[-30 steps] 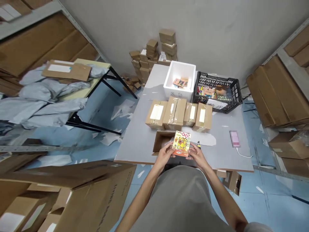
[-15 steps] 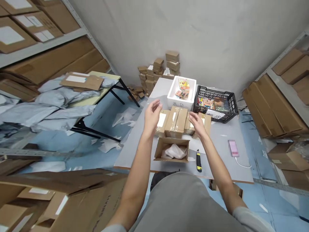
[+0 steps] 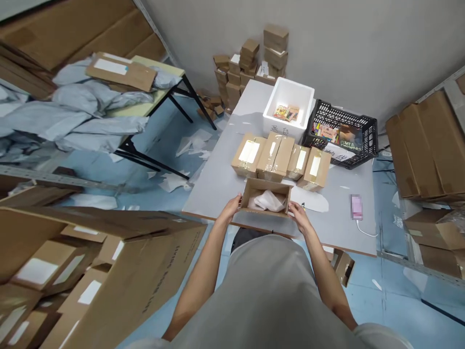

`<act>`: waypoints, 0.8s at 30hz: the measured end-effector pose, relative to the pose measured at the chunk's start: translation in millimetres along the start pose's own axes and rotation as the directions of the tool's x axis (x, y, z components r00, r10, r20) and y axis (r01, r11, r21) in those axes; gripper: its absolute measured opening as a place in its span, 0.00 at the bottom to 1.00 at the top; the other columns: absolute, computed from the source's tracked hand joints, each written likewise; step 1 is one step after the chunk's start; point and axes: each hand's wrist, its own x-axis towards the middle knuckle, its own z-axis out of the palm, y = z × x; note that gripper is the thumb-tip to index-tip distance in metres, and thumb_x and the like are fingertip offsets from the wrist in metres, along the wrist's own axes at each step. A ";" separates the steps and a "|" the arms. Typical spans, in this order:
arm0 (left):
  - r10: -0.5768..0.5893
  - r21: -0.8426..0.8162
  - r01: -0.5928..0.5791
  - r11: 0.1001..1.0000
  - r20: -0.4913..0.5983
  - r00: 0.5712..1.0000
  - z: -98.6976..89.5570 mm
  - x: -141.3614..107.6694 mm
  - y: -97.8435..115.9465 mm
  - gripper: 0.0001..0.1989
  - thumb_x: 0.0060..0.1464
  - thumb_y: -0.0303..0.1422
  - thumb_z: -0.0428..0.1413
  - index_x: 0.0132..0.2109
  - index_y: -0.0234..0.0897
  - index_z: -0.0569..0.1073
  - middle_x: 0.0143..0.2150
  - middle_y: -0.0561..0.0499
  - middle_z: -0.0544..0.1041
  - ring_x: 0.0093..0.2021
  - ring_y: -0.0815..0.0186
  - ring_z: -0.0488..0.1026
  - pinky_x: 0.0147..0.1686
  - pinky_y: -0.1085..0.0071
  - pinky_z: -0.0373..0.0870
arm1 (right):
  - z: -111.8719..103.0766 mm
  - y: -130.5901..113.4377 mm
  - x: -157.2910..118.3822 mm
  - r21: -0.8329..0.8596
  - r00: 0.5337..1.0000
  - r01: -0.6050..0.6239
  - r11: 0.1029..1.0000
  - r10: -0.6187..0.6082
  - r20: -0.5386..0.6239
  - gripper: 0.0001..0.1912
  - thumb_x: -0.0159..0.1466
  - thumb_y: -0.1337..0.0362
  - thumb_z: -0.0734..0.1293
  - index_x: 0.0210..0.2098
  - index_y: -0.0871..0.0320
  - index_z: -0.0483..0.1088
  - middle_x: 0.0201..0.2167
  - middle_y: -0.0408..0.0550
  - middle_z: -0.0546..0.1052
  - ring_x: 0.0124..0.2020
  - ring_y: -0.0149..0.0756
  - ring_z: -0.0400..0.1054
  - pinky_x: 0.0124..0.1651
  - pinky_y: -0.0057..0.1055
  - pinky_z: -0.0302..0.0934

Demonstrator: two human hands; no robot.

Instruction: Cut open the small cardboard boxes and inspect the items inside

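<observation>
An open cardboard box (image 3: 267,185) sits near the table's front edge, with a crumpled translucent white plastic bag (image 3: 269,200) inside. My left hand (image 3: 231,209) is closed on the box's left end, and my right hand (image 3: 298,216) grips its right end. Just beyond the box stands a row of taped cardboard boxes (image 3: 278,162), several bearing white labels. Most of the utility knife is hidden by my right hand; only a small dark bit shows beside the fingers.
On the grey table (image 3: 221,182) stand a white foam box (image 3: 288,125) and a black plastic crate (image 3: 368,140), both holding printed booklets or packs. A phone (image 3: 356,207) with a cable lies at right. A large carton (image 3: 163,261) is at lower left; paper scraps litter the floor.
Both hands have come down and back from above the taped boxes and now hold the open box at its ends. The view has tilted downward.
</observation>
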 end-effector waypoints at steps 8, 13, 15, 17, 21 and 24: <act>0.132 -0.037 -0.132 0.991 -0.011 0.991 -40.4 -44.1 -10.2 0.43 0.52 0.72 0.64 0.55 0.38 0.84 0.63 0.35 0.85 0.63 0.48 0.80 0.57 0.58 0.79 | 11.4 -13.4 -19.9 -0.115 0.991 0.088 0.989 -0.076 0.110 0.42 0.49 0.35 0.86 0.56 0.49 0.80 0.56 0.52 0.85 0.58 0.50 0.80 0.62 0.49 0.76; 0.126 0.001 -0.126 0.992 -0.013 0.992 -49.9 -93.0 -32.9 0.41 0.61 0.69 0.61 0.64 0.41 0.83 0.69 0.39 0.82 0.69 0.46 0.78 0.62 0.55 0.79 | 5.9 -5.9 -39.9 -0.147 0.980 0.140 0.979 -0.116 0.159 0.41 0.52 0.34 0.86 0.57 0.50 0.81 0.60 0.54 0.84 0.62 0.52 0.78 0.69 0.52 0.73; 0.118 -0.008 -0.118 0.993 0.011 0.993 -48.7 -110.0 -42.5 0.41 0.61 0.68 0.63 0.66 0.41 0.82 0.70 0.38 0.82 0.70 0.45 0.78 0.62 0.54 0.80 | 0.4 -1.5 -50.3 -0.150 0.980 0.144 0.978 -0.121 0.156 0.41 0.53 0.34 0.86 0.57 0.50 0.81 0.61 0.55 0.84 0.61 0.53 0.78 0.69 0.53 0.73; 0.114 -0.005 -0.114 0.993 0.033 0.993 -47.5 -123.7 -51.0 0.43 0.59 0.67 0.66 0.67 0.40 0.82 0.70 0.36 0.82 0.70 0.44 0.78 0.63 0.54 0.81 | -6.2 3.7 -64.7 -0.144 0.981 0.147 0.979 -0.126 0.146 0.40 0.54 0.34 0.86 0.57 0.50 0.82 0.61 0.56 0.84 0.61 0.54 0.79 0.69 0.54 0.74; 0.125 0.073 -0.136 0.988 0.140 0.982 -49.2 -141.0 -60.9 0.48 0.52 0.64 0.73 0.70 0.37 0.80 0.70 0.34 0.81 0.69 0.43 0.79 0.68 0.52 0.78 | -18.0 20.2 -107.6 -0.118 0.988 0.140 0.983 -0.130 0.084 0.39 0.55 0.33 0.85 0.57 0.50 0.82 0.62 0.56 0.84 0.60 0.54 0.80 0.66 0.54 0.75; 0.153 0.095 -0.180 0.979 0.245 0.957 -52.5 -146.8 -63.5 0.49 0.50 0.64 0.74 0.69 0.37 0.80 0.70 0.35 0.82 0.68 0.44 0.80 0.68 0.52 0.79 | -22.2 41.5 -150.2 -0.068 0.991 0.132 0.989 -0.133 -0.014 0.39 0.54 0.33 0.85 0.55 0.50 0.82 0.61 0.56 0.85 0.59 0.54 0.81 0.63 0.54 0.77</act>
